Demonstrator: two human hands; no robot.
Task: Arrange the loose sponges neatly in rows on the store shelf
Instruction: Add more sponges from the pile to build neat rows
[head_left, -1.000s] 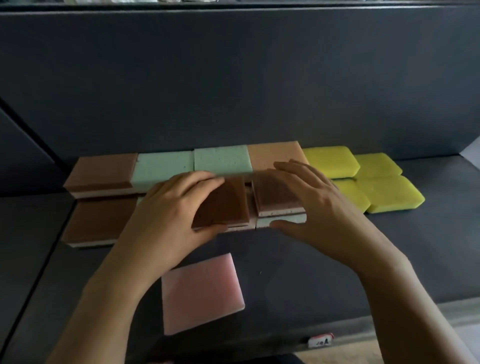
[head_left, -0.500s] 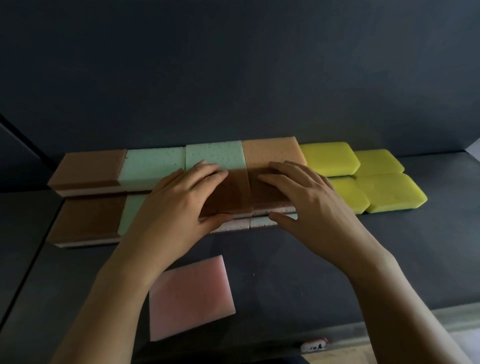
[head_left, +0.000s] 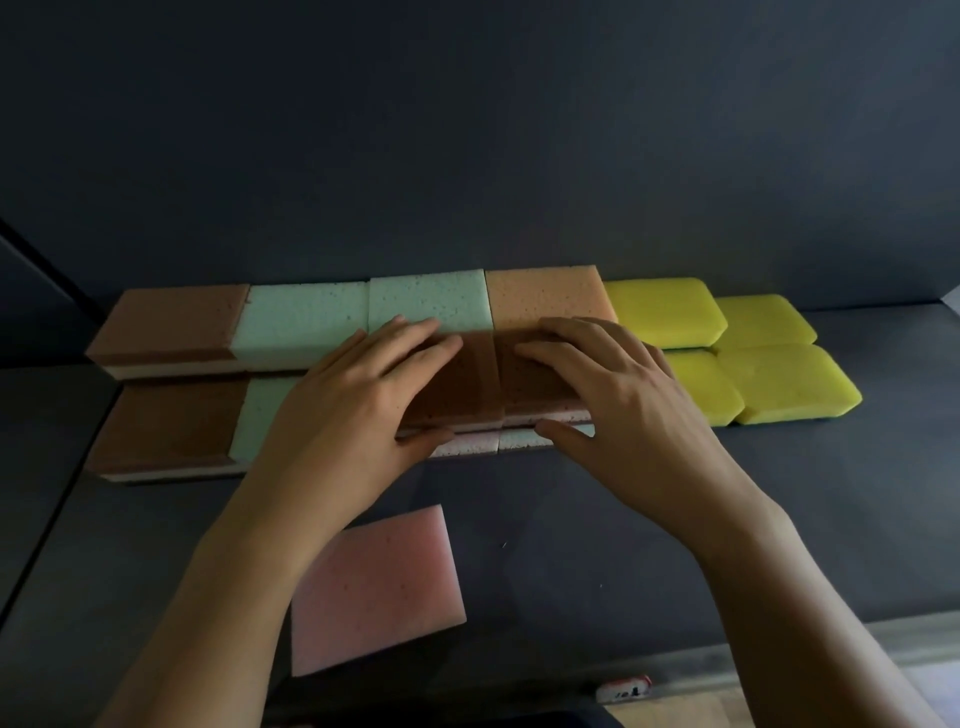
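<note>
Under the left hand (head_left: 358, 410) sits the left brown sponge (head_left: 467, 384), and under the right hand (head_left: 628, 415) sits the right brown sponge (head_left: 535, 384). The two are side by side and touching. Each hand has its fingers spread over the top and its thumb pushed against the front edge, so each hand holds its sponge in a wide grip. Both lie on top of other sponges, a lower pink sponge (head_left: 467, 447) and a lower green sponge (head_left: 519, 439). Past the fingertips is the back row (head_left: 431, 301), and to the right of the right hand are the yellow sponges (head_left: 779, 384). Close to the left wrist, a loose pink sponge (head_left: 374, 587) lies crooked on the shelf (head_left: 675, 545). I think the hands are lining up the two top sponges. Sponges are soft, so a hard push could squash them or slide the lower ones out of line. A bump from an arm could knock the loose pink sponge off the front.
</note>
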